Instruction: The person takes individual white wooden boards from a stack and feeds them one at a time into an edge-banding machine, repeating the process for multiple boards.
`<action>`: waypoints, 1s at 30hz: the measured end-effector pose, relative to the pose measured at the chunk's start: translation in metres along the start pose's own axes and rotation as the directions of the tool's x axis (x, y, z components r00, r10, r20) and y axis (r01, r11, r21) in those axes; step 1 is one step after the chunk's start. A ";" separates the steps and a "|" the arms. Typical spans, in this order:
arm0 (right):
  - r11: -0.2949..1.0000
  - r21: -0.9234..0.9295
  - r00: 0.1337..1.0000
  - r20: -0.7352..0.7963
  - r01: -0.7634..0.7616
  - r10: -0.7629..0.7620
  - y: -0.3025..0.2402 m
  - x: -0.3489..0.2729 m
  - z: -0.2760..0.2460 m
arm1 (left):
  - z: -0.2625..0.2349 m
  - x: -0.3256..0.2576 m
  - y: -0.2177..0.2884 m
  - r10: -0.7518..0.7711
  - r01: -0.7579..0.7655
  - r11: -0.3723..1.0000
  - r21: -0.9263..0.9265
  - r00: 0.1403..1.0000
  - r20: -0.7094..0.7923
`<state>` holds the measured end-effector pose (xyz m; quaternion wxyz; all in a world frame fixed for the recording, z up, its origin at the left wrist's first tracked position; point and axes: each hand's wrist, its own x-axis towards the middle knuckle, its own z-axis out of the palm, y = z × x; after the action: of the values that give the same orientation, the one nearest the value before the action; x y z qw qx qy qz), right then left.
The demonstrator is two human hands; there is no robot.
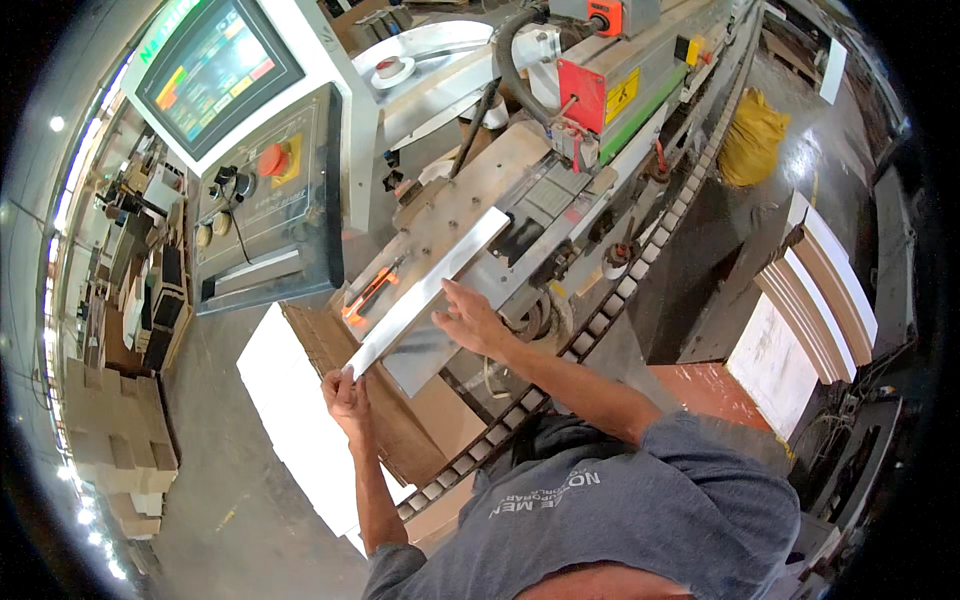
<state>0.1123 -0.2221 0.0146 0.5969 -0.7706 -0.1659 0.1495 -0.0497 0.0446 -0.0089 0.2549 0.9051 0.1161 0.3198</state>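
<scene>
left hand (345, 392) is pinching the near end of the white strip (430, 292), fingers closed on it | strip is lying aslant across the machine bed (470, 215), below the control panel (265, 195) | right hand (470, 318) is pressing on the strip's middle, fingers spread flat

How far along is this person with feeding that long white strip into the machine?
Early, it seems. The long white strip lies on the machine's metal table, its far end just short of the red housing. The left hand grips its near end and the right hand presses flat on it. More white panels sit stacked to the right.
</scene>
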 end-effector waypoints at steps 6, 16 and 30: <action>0.999 0.012 0.999 0.012 -0.042 0.042 0.003 -0.004 0.004 | -0.008 0.002 0.005 0.018 -0.016 0.990 0.137 1.000 -0.011; 0.994 -0.095 0.992 -0.110 0.057 -0.067 0.012 0.001 0.015 | -0.013 0.015 0.017 -0.078 0.069 0.994 0.088 0.991 0.110; 0.968 -0.178 0.933 -0.283 0.178 -0.223 0.046 0.031 -0.042 | 0.044 0.045 0.049 0.132 -0.142 0.987 0.074 0.984 0.122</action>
<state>0.1617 -0.2555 -0.0206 0.5679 -0.8058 -0.1617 -0.0443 0.0148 0.0027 0.0120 0.2009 0.9378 0.0515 0.2783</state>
